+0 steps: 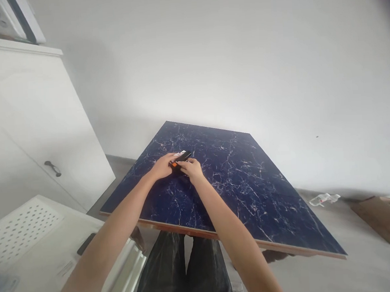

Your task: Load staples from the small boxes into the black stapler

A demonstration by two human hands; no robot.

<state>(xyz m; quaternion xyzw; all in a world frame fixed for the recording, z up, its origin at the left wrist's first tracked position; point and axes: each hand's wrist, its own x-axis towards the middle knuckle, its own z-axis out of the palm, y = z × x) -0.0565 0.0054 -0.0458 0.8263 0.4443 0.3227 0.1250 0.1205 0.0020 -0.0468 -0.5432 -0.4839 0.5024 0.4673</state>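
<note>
1. One small black object [184, 156], marked with orange and white, is held between two hands above the left part of a blue, white-veined tabletop [236, 178]; whether the surface is touched by it cannot be told.
2. Its left side is gripped by the curled fingers of the left hand [163, 166]. The fingers of the right hand [193, 169] are bunched against its near side, by the orange mark; whether anything is pinched by them cannot be told.
3. One cardboard box [381, 218] is seen on the floor at far right; its contents cannot be made out.
4. One white cabinet [31, 112], fitted with one visible dark handle [52, 168], is shown closed at left. One boxlike item [0, 19] is set on top, cropped by the frame.
5. One crumpled clear plastic item [324, 199] is seen on the floor, near the cardboard box.
6. Parts of the black object are hidden by fingers. The tabletop's near edge is crossed by both forearms, and a white unit with a perforated panel [24, 229] is partly covered by the left one.
</note>
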